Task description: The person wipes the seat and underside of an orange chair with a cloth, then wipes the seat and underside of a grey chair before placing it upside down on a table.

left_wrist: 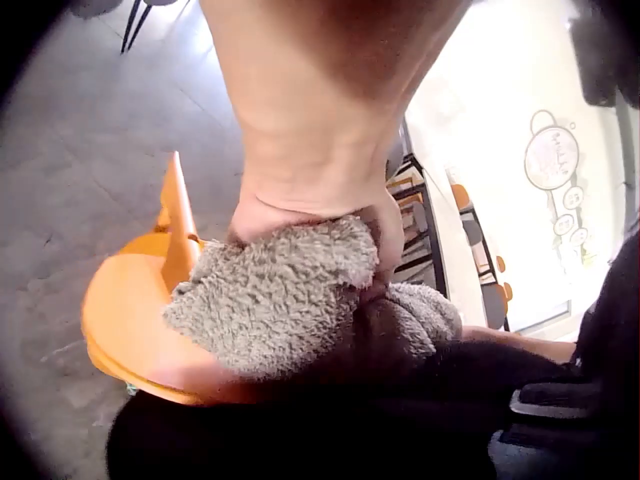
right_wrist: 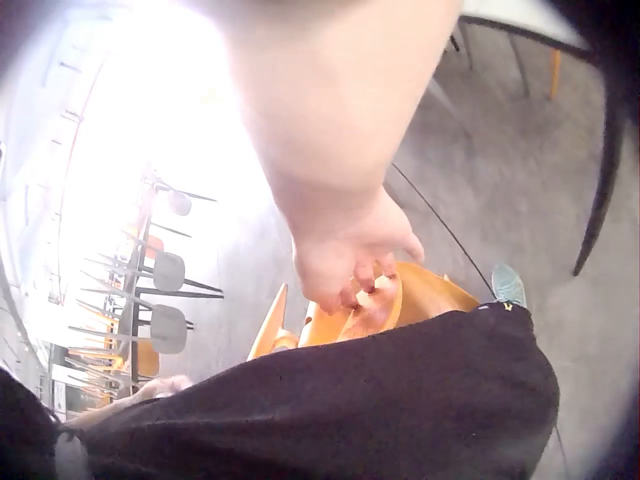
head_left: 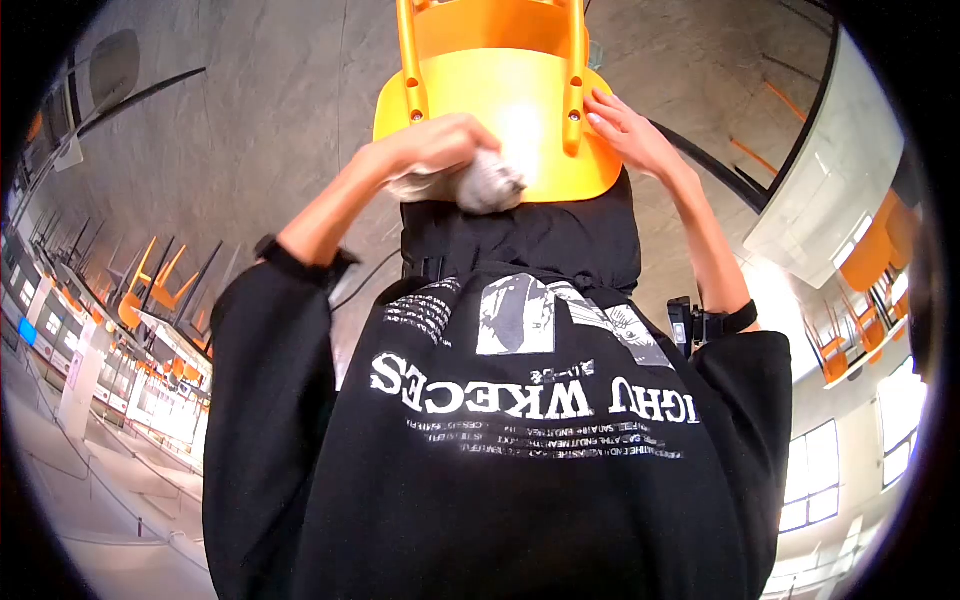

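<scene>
An orange chair (head_left: pixel 470 85) is in front of the person's lap, its glossy rounded panel facing up and two orange bars screwed to it. My left hand (head_left: pixel 440 145) grips a bunched grey fluffy cloth (head_left: pixel 490 182) against the panel's near left edge. In the left wrist view the cloth (left_wrist: pixel 280 300) covers most of the fingers, with the orange panel (left_wrist: pixel 135 310) beside it. My right hand (head_left: pixel 630 135) rests on the panel's right edge, fingers extended beside the right-hand bar. The right wrist view shows the fingertips (right_wrist: pixel 375 275) on the orange surface (right_wrist: pixel 425 290).
The person's black trousers (head_left: pixel 520 235) are directly under the chair's near edge. A pale table (head_left: pixel 830 170) stands to the right. More orange chairs (head_left: pixel 160 285) and tables are at the far left. A light green shoe (right_wrist: pixel 508 285) is on the grey floor (head_left: pixel 270 100).
</scene>
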The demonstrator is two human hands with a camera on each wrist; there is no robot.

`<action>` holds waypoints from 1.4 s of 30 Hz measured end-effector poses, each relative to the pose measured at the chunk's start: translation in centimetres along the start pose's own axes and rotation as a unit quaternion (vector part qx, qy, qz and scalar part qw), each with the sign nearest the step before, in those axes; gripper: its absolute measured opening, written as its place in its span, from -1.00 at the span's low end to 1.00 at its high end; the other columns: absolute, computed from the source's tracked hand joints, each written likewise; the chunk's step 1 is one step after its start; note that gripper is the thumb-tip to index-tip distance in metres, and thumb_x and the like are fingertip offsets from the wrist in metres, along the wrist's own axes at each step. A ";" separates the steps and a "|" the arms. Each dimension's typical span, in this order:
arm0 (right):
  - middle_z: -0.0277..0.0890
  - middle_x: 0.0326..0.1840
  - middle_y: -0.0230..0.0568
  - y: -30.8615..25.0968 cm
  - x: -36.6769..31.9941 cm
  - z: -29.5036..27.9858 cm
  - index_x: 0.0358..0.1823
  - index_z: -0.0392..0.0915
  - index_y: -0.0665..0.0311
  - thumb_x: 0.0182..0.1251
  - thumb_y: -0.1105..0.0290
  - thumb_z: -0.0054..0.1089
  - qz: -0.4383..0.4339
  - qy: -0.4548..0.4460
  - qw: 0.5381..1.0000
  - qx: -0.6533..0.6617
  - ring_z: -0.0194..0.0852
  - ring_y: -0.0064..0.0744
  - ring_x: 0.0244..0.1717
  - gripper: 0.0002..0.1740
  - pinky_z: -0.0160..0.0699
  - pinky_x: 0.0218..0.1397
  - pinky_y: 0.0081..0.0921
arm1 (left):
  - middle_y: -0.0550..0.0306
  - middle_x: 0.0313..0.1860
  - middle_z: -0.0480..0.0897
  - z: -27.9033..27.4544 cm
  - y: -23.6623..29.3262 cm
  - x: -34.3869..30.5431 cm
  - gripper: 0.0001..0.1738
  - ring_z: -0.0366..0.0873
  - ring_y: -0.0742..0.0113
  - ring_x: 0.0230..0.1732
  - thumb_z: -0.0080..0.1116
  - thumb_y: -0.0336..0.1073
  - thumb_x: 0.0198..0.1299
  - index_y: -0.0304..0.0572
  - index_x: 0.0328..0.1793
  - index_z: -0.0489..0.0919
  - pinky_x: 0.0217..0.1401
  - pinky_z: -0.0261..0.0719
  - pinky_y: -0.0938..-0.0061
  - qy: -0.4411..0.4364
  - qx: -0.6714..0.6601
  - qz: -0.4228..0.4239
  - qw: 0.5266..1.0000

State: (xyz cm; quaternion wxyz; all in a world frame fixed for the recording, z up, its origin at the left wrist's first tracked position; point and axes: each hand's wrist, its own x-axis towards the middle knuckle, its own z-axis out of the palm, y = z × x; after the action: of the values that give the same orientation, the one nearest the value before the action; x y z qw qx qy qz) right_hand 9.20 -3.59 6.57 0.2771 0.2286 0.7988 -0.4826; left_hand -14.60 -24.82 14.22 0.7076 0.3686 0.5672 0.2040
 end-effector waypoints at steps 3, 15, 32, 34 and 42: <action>0.32 0.42 -0.08 -1.1 0.6 -1.7 0.38 0.36 0.20 0.51 0.07 -0.11 0.088 -0.008 0.994 0.057 0.29 -0.15 0.41 -0.46 0.22 0.45 -0.36 | -0.14 -0.10 0.66 -2.7 -0.8 -4.6 -0.45 0.61 0.10 -0.07 -0.14 -0.46 -0.23 -0.46 -0.04 0.63 0.11 0.53 0.38 -0.039 0.031 -0.156 0.986; 0.53 -0.17 -0.29 0.0 11.3 0.2 0.06 0.43 0.35 0.44 0.23 0.10 0.158 0.082 0.903 0.392 0.55 -0.56 -0.17 -0.65 0.59 -0.10 -0.55 | 0.03 -0.17 0.64 -8.7 -8.8 -8.5 -0.52 0.65 0.21 -0.22 0.07 -0.40 -0.02 -0.36 0.11 0.52 -0.17 0.71 0.35 0.370 -0.555 -0.058 0.743; 0.17 -0.63 -0.40 0.0 14.8 2.5 -0.42 0.27 0.15 0.27 0.00 0.25 0.387 0.023 0.710 0.588 0.10 -0.56 -0.73 -0.56 0.13 -0.72 -0.58 | -0.02 -0.06 0.65 -4.0 -15.6 4.1 -0.55 0.65 0.11 -0.09 0.07 -0.12 0.24 -0.25 0.15 0.53 0.04 0.61 0.19 0.279 -0.713 0.092 0.637; 0.05 -0.74 -0.47 0.1 15.0 3.5 -0.55 0.26 0.10 0.22 -0.06 0.27 0.388 0.073 0.716 0.576 0.02 -0.53 -0.79 -0.51 0.07 -0.74 -0.52 | -0.01 -0.01 0.64 -3.5 -15.2 4.4 -0.53 0.64 0.13 -0.07 0.04 -0.13 0.25 -0.27 0.20 0.51 0.07 0.60 0.20 0.339 -0.711 0.091 0.609; 0.07 -0.75 -0.45 -0.6 12.4 4.2 -0.63 0.20 0.09 0.23 0.15 0.26 0.267 0.153 0.796 0.521 0.02 -0.55 -0.80 -0.56 0.08 -0.76 -0.51 | 0.09 -0.05 0.64 -0.5 -15.7 5.0 -0.60 0.64 0.17 -0.05 0.11 -0.21 0.20 -0.19 0.14 0.53 0.04 0.63 0.23 0.448 -0.639 0.086 0.620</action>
State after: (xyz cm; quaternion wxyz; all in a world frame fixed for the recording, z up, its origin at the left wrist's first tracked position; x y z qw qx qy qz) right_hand 0.56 -6.40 -2.92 0.1083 0.6131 0.3658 -0.6918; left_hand -15.73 -31.26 -0.87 0.4023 -0.2664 0.5065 0.7145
